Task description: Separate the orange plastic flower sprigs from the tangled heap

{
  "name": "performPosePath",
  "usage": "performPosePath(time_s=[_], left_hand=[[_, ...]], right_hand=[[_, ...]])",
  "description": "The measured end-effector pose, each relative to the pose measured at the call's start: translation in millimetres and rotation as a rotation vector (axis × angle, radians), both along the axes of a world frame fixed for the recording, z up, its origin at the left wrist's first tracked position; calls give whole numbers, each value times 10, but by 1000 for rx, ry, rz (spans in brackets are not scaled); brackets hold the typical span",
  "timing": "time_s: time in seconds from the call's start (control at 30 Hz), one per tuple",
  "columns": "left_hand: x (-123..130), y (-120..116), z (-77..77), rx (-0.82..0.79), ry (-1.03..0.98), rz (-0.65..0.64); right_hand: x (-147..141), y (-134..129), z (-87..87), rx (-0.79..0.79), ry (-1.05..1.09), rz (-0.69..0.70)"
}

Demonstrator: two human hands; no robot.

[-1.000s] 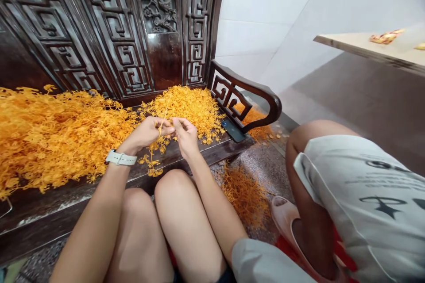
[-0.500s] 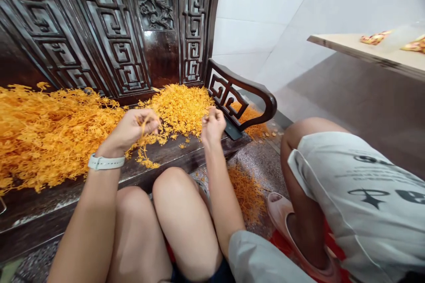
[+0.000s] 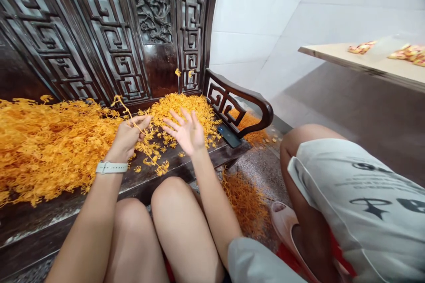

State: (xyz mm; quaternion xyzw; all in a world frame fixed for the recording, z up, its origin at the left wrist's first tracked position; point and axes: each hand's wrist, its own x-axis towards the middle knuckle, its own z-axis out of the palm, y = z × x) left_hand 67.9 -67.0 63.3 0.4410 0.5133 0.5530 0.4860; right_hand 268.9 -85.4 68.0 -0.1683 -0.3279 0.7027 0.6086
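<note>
My left hand (image 3: 128, 138), with a pale watch strap (image 3: 112, 167) at the wrist, pinches a thin orange plastic sprue (image 3: 125, 107) that sticks up past the fingers. More orange strands (image 3: 153, 159) lie below that hand on the bench. My right hand (image 3: 189, 136) is open, palm up and fingers spread, in front of a heap of small loose orange pieces (image 3: 179, 101). Above it, two small orange pieces (image 3: 178, 72) are in the air before the bench back. A large pile of orange branched pieces (image 3: 56, 146) lies to the left.
The dark carved wooden bench (image 3: 159, 68) has a curved armrest (image 3: 255, 97), with a phone (image 3: 229, 136) beside it. Orange strands (image 3: 247, 203) litter the floor. Another person's leg in pale shorts (image 3: 352, 177) is at right, below a wooden board (image 3: 335, 53) holding packets.
My right hand has gone from a closed pinch to spread fingers and moved left. Two small pieces now appear in the air. The sprue in my left hand now points upward.
</note>
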Motion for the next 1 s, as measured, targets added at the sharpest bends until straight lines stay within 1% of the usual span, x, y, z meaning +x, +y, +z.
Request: performPosePath(time_s=[0.03,0.07,0.1,0.17,0.23,0.33,0.43,0.5,0.57,0.6,0.63,0.7,0.77,0.8,0.83,0.87,0.93,1.0], left_hand=[[11,-8,15,-8,17,-18],[30,-17,30,-13,33,-47],[56,-26,45,-10,42,-79],[123,-42,73,10,32,-130],[194,-55,98,43,-1,-144],[281,-74,128,73,-56,-152],[326,-89,142,82,-60,-123],[326,-93,143,115,-30,-85],[301,-94,139,153,17,-62],[280,-95,136,164,55,-72],[256,-97,134,165,102,-108],[207,-107,134,153,201,-232],[174,-125,141,154,273,-372],[168,-135,146,160,291,-413],[172,-146,151,169,297,-417],[184,-155,155,179,294,-387],[223,-160,154,193,261,-266],[256,-136,139,191,188,-143]], right_hand=[[-56,31,-82,-72,2,-26],[-102,40,-163,-113,-38,-50],[-140,32,-237,-129,-101,-84],[-193,-12,-340,-111,-230,-141],[-230,-62,-376,-52,-323,-139],[-281,-115,-358,66,-417,-94],[-329,-133,-352,149,-472,-145],[-341,-124,-367,154,-451,-218],[-329,-105,-379,102,-360,-286],[-313,-96,-378,60,-289,-307],[-293,-89,-372,15,-214,-318],[-246,-87,-350,-61,-85,-316],[-207,-97,-331,-108,-28,-298],[-196,-102,-328,-123,-27,-296],[-193,-104,-328,-135,-36,-297],[-196,-101,-332,-144,-47,-303],[-214,-87,-330,-144,-80,-331],[-226,-99,-288,-96,-156,-384]])
